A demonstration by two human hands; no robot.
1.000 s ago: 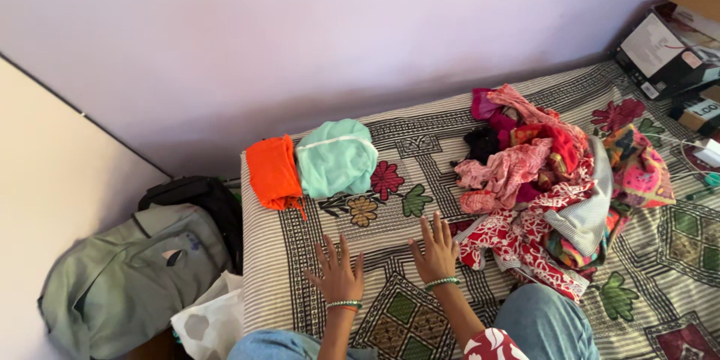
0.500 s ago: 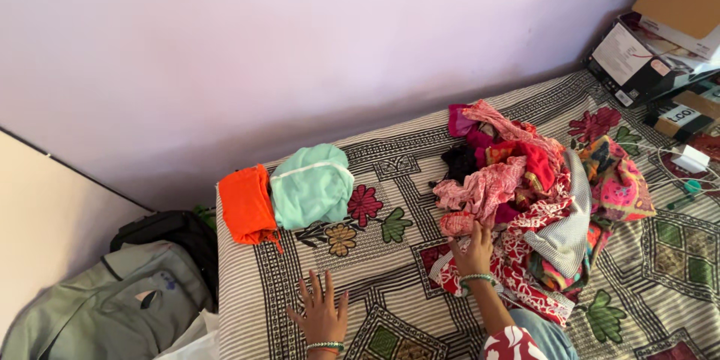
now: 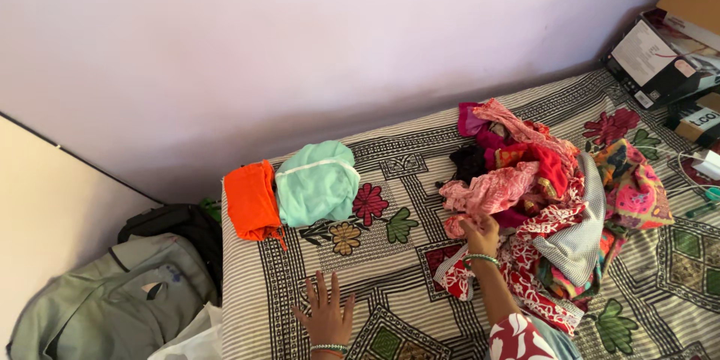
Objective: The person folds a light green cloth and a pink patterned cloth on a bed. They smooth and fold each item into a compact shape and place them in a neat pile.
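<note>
While left hand [image 3: 327,313] rests flat, right hand [image 3: 481,235] grips pink cloth [image 3: 487,192]

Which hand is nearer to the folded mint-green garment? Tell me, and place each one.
Left. The left hand lies flat on the bedsheet, below the mint-green garment and apart from it. The right hand is farther right, touching the pile of clothes.

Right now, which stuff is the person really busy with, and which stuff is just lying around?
Busy with:
- right hand reaching into the heap of mixed clothes
- pink patterned cloth at its fingertips
- left hand flat on the patterned bedsheet

Just lying around:
- folded orange cloth
- folded mint cloth
- grey backpack on the floor
- boxes in the corner
</note>
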